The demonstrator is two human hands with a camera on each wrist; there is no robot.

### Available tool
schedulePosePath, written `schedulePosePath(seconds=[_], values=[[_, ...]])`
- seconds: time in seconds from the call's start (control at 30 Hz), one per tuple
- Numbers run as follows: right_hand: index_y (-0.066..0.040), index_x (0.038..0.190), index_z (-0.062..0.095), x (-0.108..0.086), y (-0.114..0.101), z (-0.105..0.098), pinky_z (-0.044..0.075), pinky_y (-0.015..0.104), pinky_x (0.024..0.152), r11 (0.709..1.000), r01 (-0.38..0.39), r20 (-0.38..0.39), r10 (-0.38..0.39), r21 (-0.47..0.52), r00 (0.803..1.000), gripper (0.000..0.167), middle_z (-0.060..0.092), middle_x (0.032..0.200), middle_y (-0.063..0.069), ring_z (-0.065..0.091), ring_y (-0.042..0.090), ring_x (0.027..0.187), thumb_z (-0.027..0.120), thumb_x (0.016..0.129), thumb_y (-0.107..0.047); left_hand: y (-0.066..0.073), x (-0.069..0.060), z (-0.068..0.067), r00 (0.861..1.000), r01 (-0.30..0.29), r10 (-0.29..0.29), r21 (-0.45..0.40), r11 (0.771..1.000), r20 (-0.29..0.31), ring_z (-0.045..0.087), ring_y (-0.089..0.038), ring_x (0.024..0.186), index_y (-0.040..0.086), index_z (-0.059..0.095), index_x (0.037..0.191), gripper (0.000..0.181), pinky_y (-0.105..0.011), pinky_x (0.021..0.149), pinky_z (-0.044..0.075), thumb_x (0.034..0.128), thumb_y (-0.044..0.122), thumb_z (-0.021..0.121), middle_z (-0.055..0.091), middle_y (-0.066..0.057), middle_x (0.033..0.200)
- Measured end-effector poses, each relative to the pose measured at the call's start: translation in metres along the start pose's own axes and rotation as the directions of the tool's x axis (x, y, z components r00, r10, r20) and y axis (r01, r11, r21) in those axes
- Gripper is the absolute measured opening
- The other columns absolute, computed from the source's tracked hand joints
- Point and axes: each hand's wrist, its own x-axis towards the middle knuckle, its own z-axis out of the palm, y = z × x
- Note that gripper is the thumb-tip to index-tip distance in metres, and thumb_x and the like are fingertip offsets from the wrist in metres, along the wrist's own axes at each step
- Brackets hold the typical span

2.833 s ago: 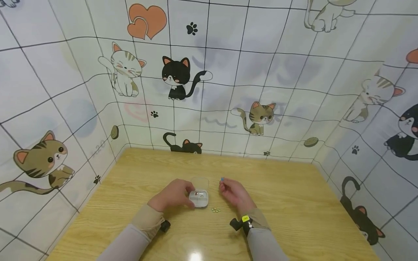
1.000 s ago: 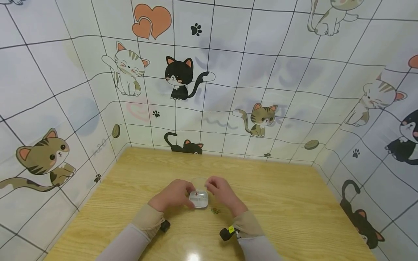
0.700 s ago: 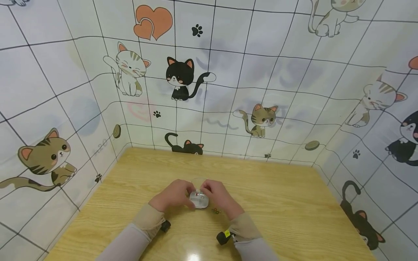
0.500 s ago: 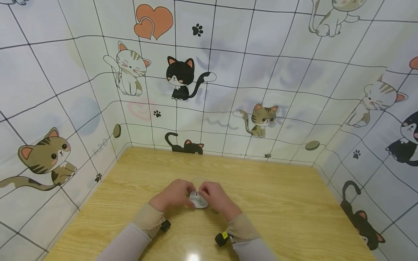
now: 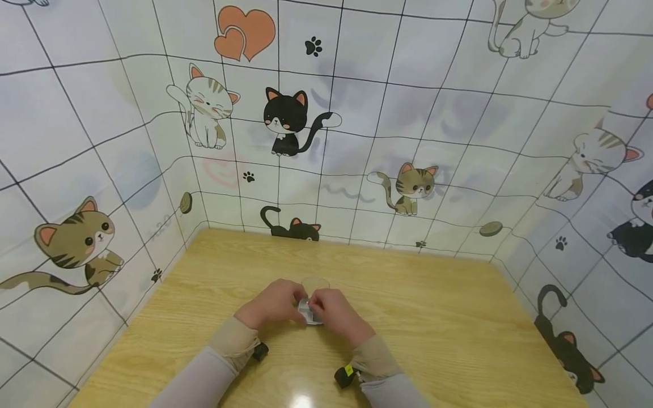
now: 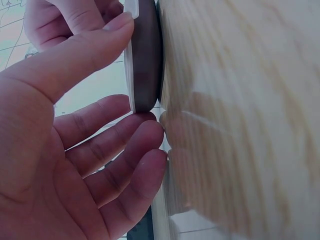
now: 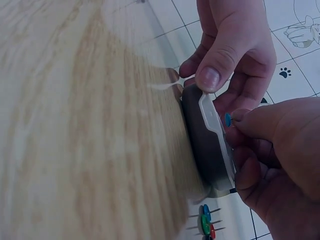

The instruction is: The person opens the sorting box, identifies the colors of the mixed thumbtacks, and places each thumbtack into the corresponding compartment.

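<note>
Right grip [image 5: 334,310], pinching blue thumbtack [image 7: 228,119], has moved over box [image 7: 204,142]

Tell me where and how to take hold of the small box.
The small box is likely best held by its left wall, coming in from the left: it sits low, its rim gives the thumb an edge, and the right hand crowds its right side.

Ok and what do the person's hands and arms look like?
The left hand and right hand are bare. The arms wear pale grey sleeves, with beige bands at the wrists. Each wrist carries a small black device; the right one shows a yellow label.
</note>
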Motion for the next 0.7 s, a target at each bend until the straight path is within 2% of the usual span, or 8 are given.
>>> schedulePosePath(seconds=[0.4, 0.57, 0.7], values=[[-0.010, 0.088, 0.074, 0.000, 0.003, 0.003, 0.049, 0.023, 0.075, 0.999, 0.024, -0.031, -0.025, -0.030, 0.999, 0.013, 0.069, 0.085, -0.002, 0.055, 0.007, 0.079, 0.071, 0.100, -0.006, 0.001, 0.001, 0.001, 1.000, 0.001, -0.001, -0.005, 1.000, -0.007, 0.059, -0.011, 0.083, 0.019, 0.079, 0.103, 0.042, -0.032, 0.079, 0.050, 0.0680, 0.030, 0.099, 0.075, 0.005, 0.095], [-0.012, 0.087, 0.075, -0.001, 0.008, 0.001, 0.048, 0.021, 0.075, 1.000, 0.018, -0.026, -0.018, 0.012, 1.000, 0.014, 0.067, 0.084, -0.005, 0.054, 0.005, 0.078, 0.071, 0.100, -0.008, 0.002, 0.001, 0.001, 1.000, -0.012, 0.012, 0.003, 1.000, -0.007, 0.059, -0.011, 0.083, 0.017, 0.079, 0.103, 0.043, -0.031, 0.079, 0.051, 0.0681, 0.030, 0.099, 0.075, 0.004, 0.095], [-0.013, 0.090, 0.076, -0.001, 0.015, -0.005, 0.051, 0.021, 0.076, 0.997, -0.013, 0.014, 0.012, 0.075, 1.000, 0.012, 0.071, 0.088, -0.005, 0.057, 0.004, 0.080, 0.072, 0.100, -0.008, 0.001, 0.000, 0.000, 1.000, -0.010, 0.010, 0.016, 1.000, -0.012, 0.060, -0.010, 0.084, 0.016, 0.079, 0.104, 0.043, -0.031, 0.080, 0.052, 0.0682, 0.031, 0.099, 0.075, 0.005, 0.095]])
